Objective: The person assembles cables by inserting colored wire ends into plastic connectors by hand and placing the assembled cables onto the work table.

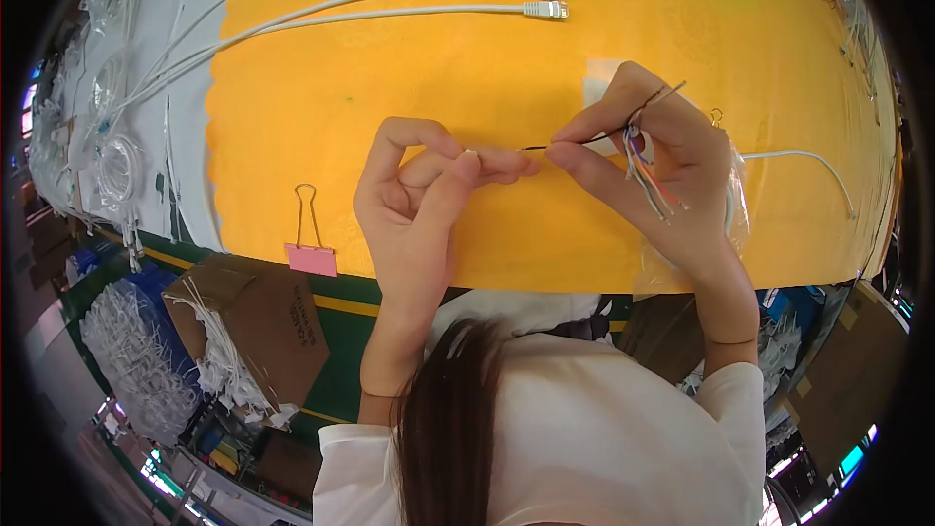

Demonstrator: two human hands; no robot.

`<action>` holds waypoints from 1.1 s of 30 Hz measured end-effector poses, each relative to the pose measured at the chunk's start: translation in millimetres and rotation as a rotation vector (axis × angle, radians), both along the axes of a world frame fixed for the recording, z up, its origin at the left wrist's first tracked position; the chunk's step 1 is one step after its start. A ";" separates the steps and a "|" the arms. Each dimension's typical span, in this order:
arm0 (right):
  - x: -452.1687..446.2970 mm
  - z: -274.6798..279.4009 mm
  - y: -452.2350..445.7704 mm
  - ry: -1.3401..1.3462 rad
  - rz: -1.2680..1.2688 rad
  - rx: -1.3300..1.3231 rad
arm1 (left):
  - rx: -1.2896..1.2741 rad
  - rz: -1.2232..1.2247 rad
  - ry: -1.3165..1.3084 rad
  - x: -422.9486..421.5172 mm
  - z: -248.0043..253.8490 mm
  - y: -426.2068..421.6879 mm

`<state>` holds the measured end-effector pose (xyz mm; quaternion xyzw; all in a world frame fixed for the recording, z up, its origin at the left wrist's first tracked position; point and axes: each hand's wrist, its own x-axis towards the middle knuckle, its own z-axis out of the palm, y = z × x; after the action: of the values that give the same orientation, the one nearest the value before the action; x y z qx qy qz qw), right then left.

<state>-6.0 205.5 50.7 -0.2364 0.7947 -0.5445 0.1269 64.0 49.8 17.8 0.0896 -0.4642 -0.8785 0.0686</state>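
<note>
Right hand point(696, 175) pinches thumb and forefinger tight on a thin dark wire point(535, 148), its end near the left fingertips point(526, 167), above the yellow sheet point(545, 244). Loose coloured wires point(641, 168) fan out by the right palm. Left hand point(414, 195) curled, thumb and forefinger tips close together; pale speck there, can't tell if gripped. White cable point(799, 153) to the right, three plug-ended cables point(390, 16) beyond, pink binder clip point(311, 259) at left.
</note>
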 end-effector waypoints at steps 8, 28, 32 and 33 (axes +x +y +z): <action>0.6 -2.9 -0.5 0.001 -0.002 0.018 | 0.129 -0.062 -0.057 2.2 -5.3 0.8; 5.1 -5.6 -4.3 0.075 -0.022 0.001 | -0.029 -0.022 0.014 5.4 -2.9 5.7; 4.8 -4.6 -4.6 0.105 -0.014 0.027 | -0.054 -0.005 -0.002 6.1 -3.3 7.2; 5.1 -5.1 -5.4 0.117 -0.021 0.023 | -0.064 0.005 0.019 5.9 -3.9 7.6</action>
<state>-0.9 200.1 45.6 -0.2579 0.8093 -0.5221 0.0770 69.9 57.5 13.9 0.0802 -0.4912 -0.8638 0.0779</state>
